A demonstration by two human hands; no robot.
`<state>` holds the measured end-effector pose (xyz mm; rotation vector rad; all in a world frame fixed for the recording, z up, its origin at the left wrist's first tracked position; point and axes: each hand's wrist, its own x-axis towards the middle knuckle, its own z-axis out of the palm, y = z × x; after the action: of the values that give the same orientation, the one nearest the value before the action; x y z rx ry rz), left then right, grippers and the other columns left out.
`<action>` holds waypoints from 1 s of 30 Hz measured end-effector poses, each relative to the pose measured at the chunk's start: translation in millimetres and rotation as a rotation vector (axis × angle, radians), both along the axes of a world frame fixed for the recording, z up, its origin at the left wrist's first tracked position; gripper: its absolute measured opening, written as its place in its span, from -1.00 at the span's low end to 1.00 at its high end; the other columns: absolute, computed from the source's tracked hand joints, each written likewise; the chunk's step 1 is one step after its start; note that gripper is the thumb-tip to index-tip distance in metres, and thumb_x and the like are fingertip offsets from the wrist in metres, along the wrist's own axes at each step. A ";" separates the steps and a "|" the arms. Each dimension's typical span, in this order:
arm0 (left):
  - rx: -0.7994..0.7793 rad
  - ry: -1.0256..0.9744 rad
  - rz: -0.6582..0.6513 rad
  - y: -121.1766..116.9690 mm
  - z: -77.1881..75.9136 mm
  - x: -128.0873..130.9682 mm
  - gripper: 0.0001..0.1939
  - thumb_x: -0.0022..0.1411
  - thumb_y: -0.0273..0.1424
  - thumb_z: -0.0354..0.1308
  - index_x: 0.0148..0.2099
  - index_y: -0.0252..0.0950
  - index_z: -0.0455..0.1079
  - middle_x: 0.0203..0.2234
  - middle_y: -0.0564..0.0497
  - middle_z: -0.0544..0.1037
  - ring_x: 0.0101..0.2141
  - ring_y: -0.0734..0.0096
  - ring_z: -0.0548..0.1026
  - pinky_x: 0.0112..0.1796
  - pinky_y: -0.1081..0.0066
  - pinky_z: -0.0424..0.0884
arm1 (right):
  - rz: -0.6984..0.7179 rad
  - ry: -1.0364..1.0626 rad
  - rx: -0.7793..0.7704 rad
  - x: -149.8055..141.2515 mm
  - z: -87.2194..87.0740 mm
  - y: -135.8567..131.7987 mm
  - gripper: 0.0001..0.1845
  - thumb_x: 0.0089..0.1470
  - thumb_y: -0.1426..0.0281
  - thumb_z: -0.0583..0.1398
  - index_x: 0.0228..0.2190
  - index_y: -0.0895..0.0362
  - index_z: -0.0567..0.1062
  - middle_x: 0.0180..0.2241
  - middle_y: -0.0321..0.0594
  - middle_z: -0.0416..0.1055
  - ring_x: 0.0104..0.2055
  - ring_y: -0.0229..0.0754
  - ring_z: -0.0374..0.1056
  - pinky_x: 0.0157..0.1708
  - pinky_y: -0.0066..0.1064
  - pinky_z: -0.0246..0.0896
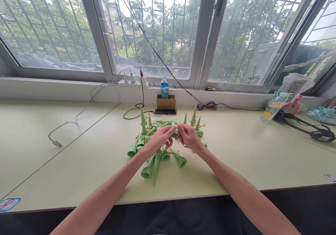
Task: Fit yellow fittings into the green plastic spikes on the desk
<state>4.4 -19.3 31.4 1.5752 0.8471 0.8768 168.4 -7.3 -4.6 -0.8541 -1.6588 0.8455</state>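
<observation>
My left hand (163, 136) is closed around a green plastic watering spike (174, 134), its threaded round end facing me. My right hand (189, 137) meets it from the right, thumb and fingers pinched against the spike's side. Whatever small part sits between those right fingertips is hidden. Around both hands lies a pile of similar green spikes, one lying nearer me (181, 161) and others standing upright, such as the tall one at the back right (193, 116). Small yellow valve pieces (201, 125) are scattered among them.
Behind the pile stand a small cardboard box (166, 104) and a blue-labelled bottle (164, 88). A white cable (65, 123) runs over the table's left side; a coiled red-blue wire (208, 105) lies at the back. A black strap headset (309, 128) rests at the right.
</observation>
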 end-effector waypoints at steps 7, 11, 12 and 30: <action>0.094 0.011 0.041 3.0 -4.4 -3.0 -0.57 0.16 -0.03 0.20 -0.32 -0.27 0.17 -0.46 0.06 0.43 -0.63 0.60 0.33 -0.62 0.52 0.23 | -0.022 -0.035 0.014 0.0 0.1 -1.1 -0.48 0.23 -0.04 0.00 -0.54 0.10 0.24 -0.67 -0.40 0.17 -0.68 -0.37 0.08 -0.67 -0.50 0.02; 0.209 0.072 0.043 2.6 -7.3 -3.5 -0.62 0.18 -0.08 0.19 -0.27 -0.27 0.19 -0.45 0.08 0.40 -0.63 0.62 0.30 -0.62 0.53 0.22 | -0.033 -0.024 -0.011 -0.2 2.4 -2.8 -0.45 0.22 -0.06 0.01 -0.57 0.10 0.20 -0.71 -0.42 0.13 -0.71 -0.39 0.04 -0.69 -0.50 -0.02; 0.254 0.094 0.051 2.9 -8.7 -3.3 -0.63 0.18 -0.09 0.20 -0.26 -0.27 0.21 -0.42 0.07 0.40 -0.61 0.62 0.30 -0.61 0.53 0.23 | -0.037 -0.021 -0.022 -0.2 2.8 -2.8 -0.44 0.21 -0.06 0.01 -0.59 0.10 0.20 -0.72 -0.42 0.13 -0.72 -0.39 0.04 -0.70 -0.50 -0.04; 0.690 0.307 0.247 10.0 -23.1 0.3 -0.82 0.25 -0.31 0.14 -0.12 -0.24 0.29 -0.16 -0.01 0.38 -0.53 0.60 0.37 -0.51 0.49 0.33 | -0.080 0.088 -0.089 -2.3 -1.8 3.6 -0.40 0.19 -0.05 0.05 -0.68 0.10 0.17 -0.77 -0.43 0.07 -0.78 -0.40 0.02 -0.77 -0.50 -0.10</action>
<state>4.7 -9.3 8.3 2.2795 1.0343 1.2054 166.0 -3.7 -6.4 -0.9256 -1.5098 0.8939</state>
